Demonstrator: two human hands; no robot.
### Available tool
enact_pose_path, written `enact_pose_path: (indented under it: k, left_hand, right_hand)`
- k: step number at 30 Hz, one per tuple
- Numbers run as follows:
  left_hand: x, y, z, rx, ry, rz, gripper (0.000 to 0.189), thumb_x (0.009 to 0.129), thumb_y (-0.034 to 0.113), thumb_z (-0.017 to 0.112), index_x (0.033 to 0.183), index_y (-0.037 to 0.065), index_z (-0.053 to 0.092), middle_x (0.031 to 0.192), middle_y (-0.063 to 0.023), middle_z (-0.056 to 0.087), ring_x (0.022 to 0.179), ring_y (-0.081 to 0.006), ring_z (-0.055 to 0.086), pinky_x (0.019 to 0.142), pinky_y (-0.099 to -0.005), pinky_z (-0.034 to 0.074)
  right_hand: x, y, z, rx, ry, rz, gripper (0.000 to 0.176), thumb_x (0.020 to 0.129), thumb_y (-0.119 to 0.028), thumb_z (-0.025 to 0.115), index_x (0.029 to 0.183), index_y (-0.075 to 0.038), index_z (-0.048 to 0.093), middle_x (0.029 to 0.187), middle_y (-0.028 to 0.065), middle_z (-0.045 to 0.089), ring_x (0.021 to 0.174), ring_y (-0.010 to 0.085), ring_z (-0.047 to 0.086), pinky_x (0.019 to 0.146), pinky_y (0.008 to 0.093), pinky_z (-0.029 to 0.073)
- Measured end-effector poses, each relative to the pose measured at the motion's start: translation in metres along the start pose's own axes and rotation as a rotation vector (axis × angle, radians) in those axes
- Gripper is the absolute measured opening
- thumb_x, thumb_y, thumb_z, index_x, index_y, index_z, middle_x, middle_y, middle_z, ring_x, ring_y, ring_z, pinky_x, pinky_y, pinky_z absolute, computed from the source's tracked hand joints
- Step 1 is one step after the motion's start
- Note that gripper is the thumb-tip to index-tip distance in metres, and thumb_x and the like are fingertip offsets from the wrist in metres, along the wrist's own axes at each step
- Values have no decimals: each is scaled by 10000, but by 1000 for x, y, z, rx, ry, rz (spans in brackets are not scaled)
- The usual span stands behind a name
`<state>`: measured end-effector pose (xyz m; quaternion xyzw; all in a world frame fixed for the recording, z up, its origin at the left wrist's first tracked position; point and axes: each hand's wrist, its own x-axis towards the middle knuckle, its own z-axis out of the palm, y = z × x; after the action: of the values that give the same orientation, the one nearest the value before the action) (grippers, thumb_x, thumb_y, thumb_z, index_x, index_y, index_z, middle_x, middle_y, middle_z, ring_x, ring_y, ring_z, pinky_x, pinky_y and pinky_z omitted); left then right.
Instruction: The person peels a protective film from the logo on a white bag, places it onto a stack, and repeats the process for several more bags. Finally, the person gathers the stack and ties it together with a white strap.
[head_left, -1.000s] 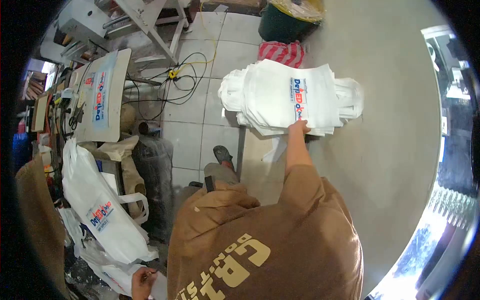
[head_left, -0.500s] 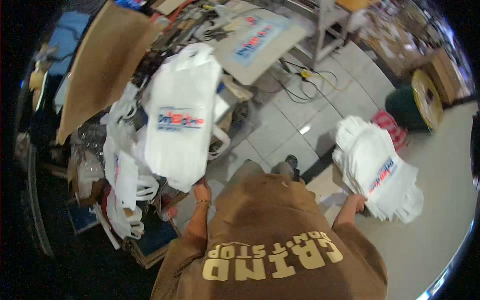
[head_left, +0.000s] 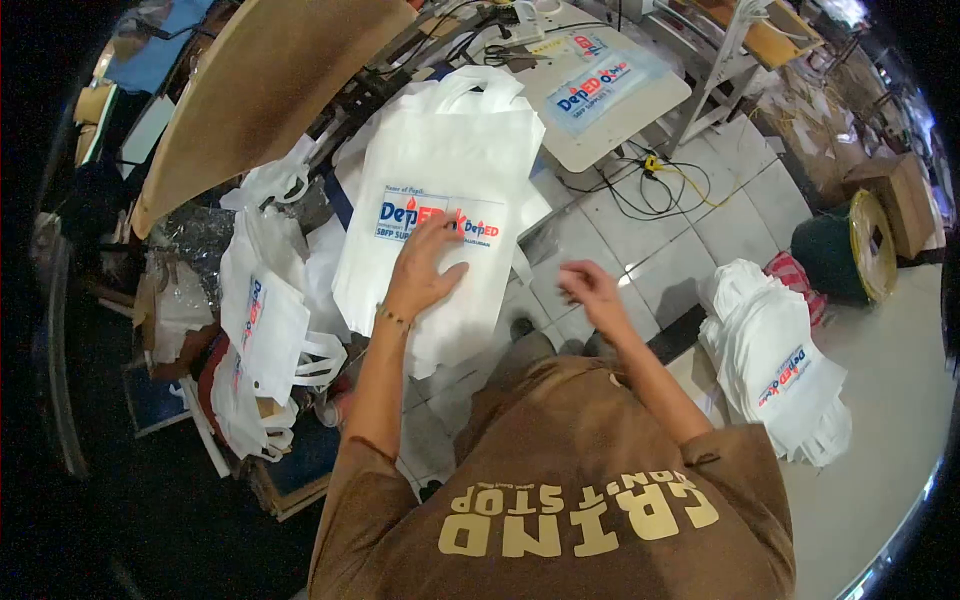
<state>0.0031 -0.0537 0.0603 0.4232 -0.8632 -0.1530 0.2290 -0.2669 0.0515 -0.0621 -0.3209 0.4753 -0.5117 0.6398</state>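
Note:
A white non-woven tote bag with blue and red printing lies uppermost on a stack in front of me, its handles at the far end. My left hand rests on its printed area with the fingers spread, covering part of the lettering. To the right of the stack, my right hand hangs in the air over the floor, holding nothing, its fingers loosely bent and apart. A pile of white printed bags sits on the light surface at the right. More printed bags hang or lie at the left.
A white board with a printed sheet and scissors is beyond the stack. Black and yellow cables lie on the tiled floor. A large curved brown panel stands left; a green spool stands right.
My left hand has moved from the stack's near edge onto the print. My right hand has left the right-hand pile and moved toward the middle. The view has shifted.

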Motion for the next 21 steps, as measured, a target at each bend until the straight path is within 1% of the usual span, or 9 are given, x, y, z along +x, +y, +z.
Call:
enact_pose_path:
  k: [1, 3, 5, 7, 12, 14, 15, 19, 21]
  left_hand:
    - [6, -7, 7, -12, -1, 6, 264, 725, 91, 761, 965, 40, 663, 1273, -152, 637, 1205, -334, 581, 1001, -413, 459]
    - [13, -17, 15, -70, -125, 25, 320, 726, 100, 760, 1013, 39, 632, 1402, -152, 551, 1354, -368, 451, 1089, -453, 379]
    - [15, -22, 17, -55, -137, 54, 308, 729, 115, 766, 994, 35, 632, 1404, -151, 553, 1358, -367, 451, 1084, -460, 382]
    - [16, -27, 19, -40, -145, 74, 298, 732, 130, 771, 975, 30, 632, 1405, -151, 555, 1361, -366, 451, 1080, -468, 384]
    - [18, -24, 12, -87, -134, 133, 360, 753, 163, 794, 1065, 50, 656, 1405, -124, 565, 1363, -345, 462, 1099, -475, 379]
    - [21, -18, 9, -89, -146, 129, 380, 762, 174, 795, 1098, 57, 661, 1398, -117, 571, 1353, -343, 472, 1095, -472, 382]
    - [21, -17, 8, -83, -161, 125, 400, 772, 184, 795, 1131, 63, 667, 1392, -111, 576, 1343, -342, 482, 1091, -470, 384]
    - [22, -22, 17, -89, -150, 160, 352, 792, 181, 789, 1110, 63, 696, 1355, -101, 606, 1327, -338, 497, 1080, -472, 389]
    - [22, -27, 20, -98, -133, 187, 247, 802, 169, 777, 1012, 51, 725, 1292, -90, 647, 1297, -322, 527, 1062, -460, 401]
  right_hand:
    - [5, -16, 34, -40, -25, -21, 374, 917, -200, 713, 1197, 5, 573, 984, 64, 645, 856, 125, 628, 737, 265, 522]
    - [19, -23, 81, -81, -42, -38, 375, 907, -157, 720, 1201, 8, 557, 1023, 71, 640, 894, 128, 632, 769, 260, 523]
    - [28, -20, 105, -19, 32, -110, 337, 894, -77, 706, 1172, 7, 537, 1059, 72, 633, 893, 116, 616, 771, 251, 512]
    - [40, -6, 106, 44, 60, -124, 311, 893, -52, 691, 1153, 4, 530, 1056, 72, 636, 877, 114, 612, 759, 253, 508]
    - [39, -3, 100, 97, 94, -142, 298, 888, -10, 668, 1138, -23, 507, 1011, 63, 649, 840, 111, 600, 732, 254, 494]
    - [38, -6, 98, 292, 86, -19, 308, 889, 8, 650, 1145, -47, 488, 956, 67, 666, 837, 121, 610, 727, 260, 494]
    - [39, -8, 97, 288, 87, -17, 308, 889, 8, 650, 1145, -47, 488, 956, 67, 666, 837, 121, 610, 727, 260, 494]
    - [38, -20, 99, 290, 84, 48, 369, 895, 23, 630, 1194, -63, 432, 1002, 123, 700, 874, 153, 652, 753, 289, 523]
    - [38, -21, 100, 289, 86, 40, 396, 895, 30, 624, 1215, -65, 411, 1037, 147, 706, 892, 166, 665, 769, 297, 533]
